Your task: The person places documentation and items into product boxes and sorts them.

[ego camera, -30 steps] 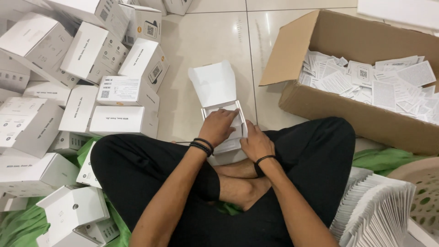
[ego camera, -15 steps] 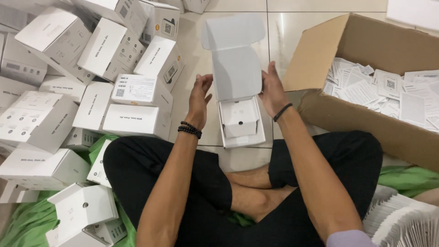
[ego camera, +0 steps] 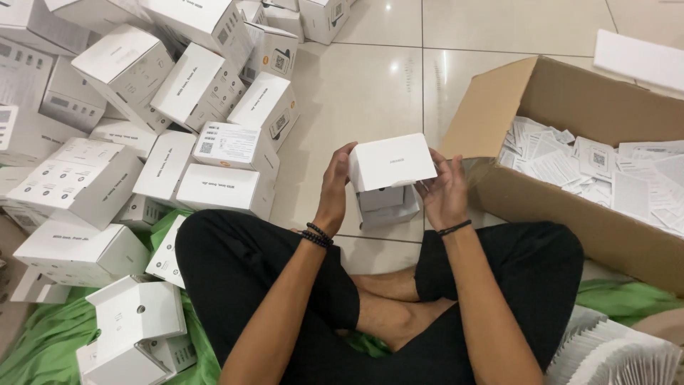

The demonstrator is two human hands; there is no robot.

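I sit cross-legged on a tiled floor with a small white box point(ego camera: 390, 162) held up in front of me. Its lid is folded down over the body, and the lower front still gapes a little. My left hand point(ego camera: 335, 184) grips its left side, fingers curled over the top edge. On the other side, my right hand point(ego camera: 443, 191) presses against the box with fingertips on the lid. Both wrists wear dark bands.
A heap of closed white boxes point(ego camera: 192, 85) fills the floor at my left. An open brown carton point(ego camera: 570, 135) of white printed leaflets point(ego camera: 605, 167) stands at my right. An open white box point(ego camera: 132, 321) lies on green cloth point(ego camera: 43, 342) at lower left. Stacked white inserts point(ego camera: 620, 353) sit at lower right.
The lid, standing upright half a second ago, is now folded down over the box. Both hands moved from the lid's sides onto the closed box, and the box lifted off the floor.
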